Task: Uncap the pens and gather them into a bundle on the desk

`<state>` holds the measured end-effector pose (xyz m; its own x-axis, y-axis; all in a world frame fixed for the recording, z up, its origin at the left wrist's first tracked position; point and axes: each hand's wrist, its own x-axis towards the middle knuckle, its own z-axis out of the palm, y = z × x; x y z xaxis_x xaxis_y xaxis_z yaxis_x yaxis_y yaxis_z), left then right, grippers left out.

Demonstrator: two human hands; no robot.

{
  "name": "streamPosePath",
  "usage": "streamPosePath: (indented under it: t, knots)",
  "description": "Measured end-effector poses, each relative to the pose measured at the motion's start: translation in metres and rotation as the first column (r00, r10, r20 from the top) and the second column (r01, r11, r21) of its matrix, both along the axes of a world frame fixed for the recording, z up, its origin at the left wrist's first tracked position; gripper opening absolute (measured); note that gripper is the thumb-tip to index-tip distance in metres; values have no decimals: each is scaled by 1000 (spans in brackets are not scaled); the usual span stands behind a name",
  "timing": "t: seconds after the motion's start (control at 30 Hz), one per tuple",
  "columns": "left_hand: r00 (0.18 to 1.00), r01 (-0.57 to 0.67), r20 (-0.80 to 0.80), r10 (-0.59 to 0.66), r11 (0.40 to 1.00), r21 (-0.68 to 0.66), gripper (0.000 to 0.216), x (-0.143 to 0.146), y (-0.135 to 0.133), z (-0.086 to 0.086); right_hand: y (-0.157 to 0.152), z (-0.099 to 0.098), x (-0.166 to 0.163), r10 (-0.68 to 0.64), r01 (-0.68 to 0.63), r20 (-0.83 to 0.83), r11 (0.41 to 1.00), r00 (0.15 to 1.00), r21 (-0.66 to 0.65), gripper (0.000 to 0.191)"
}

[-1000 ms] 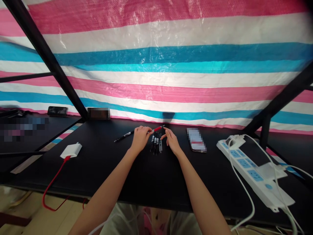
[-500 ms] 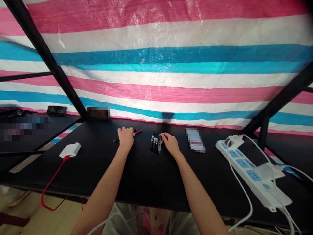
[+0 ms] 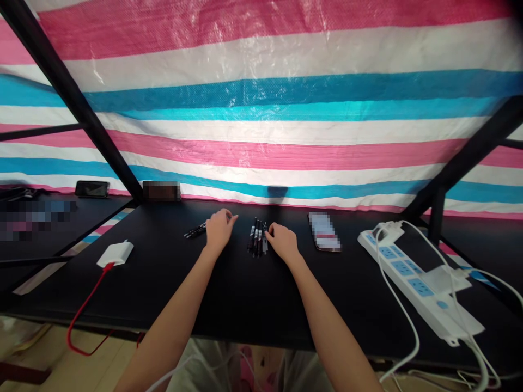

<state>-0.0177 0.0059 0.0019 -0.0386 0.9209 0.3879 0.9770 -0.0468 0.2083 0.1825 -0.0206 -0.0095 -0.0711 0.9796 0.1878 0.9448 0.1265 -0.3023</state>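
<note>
White labels (image 3: 256, 233) are showing on black pens (image 3: 255, 245), too small to read; the left hand (image 3: 219, 230) and right hand (image 3: 284, 240) are flanking them, grips I can't make out.

Makeshift workspace, striped tarpaulin (image 3: 261, 130), black desk (image 3: 253, 294)

pens (image 3: 256, 238): plastic | sheet (image 3: 261, 49): glossy plastic | tabletop (image 3: 253, 299): smooth, matt

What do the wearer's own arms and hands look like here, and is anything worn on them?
Both the left hand and the right hand are bare, without gloves; I see no rings, watch or bracelet. The forearms show no sleeves, cables or markings as far as the picture reaches. Below, the wearer has pale, greyish trousers.
</note>
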Motion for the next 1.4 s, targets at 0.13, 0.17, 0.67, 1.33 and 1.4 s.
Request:
streamPosePath:
  t: [0.13, 0.17, 0.67, 1.33, 1.4]
  knots:
    - [980, 197, 40, -194, 975, -100, 33, 32, -7, -7, 0, 2, 0, -7, 6, -34, 1000, 999, -22, 19]
    - [974, 227, 36, -225, 967, -119, 30, 37, -9, -8, 0, 2, 0, -12, 10, -42, 1000, 999, -30, 19]
    - [973, 207, -58, -222, 958, -198, 25, 23, -9, -3, -4, 8, 2, -132, 135, 35, 987, 991, -86, 15]
    - [922, 375, 93, -376, 926, 25, 18, 32, -13, 3, 22, -6, 11, -87, 121, -995, 988, -53, -93, 19]
    - [922, 375, 84, -377, 926, 34, 18, 31, -12, 3, 21, -6, 12, -81, 147, -993, 985, -87, -93, 19]
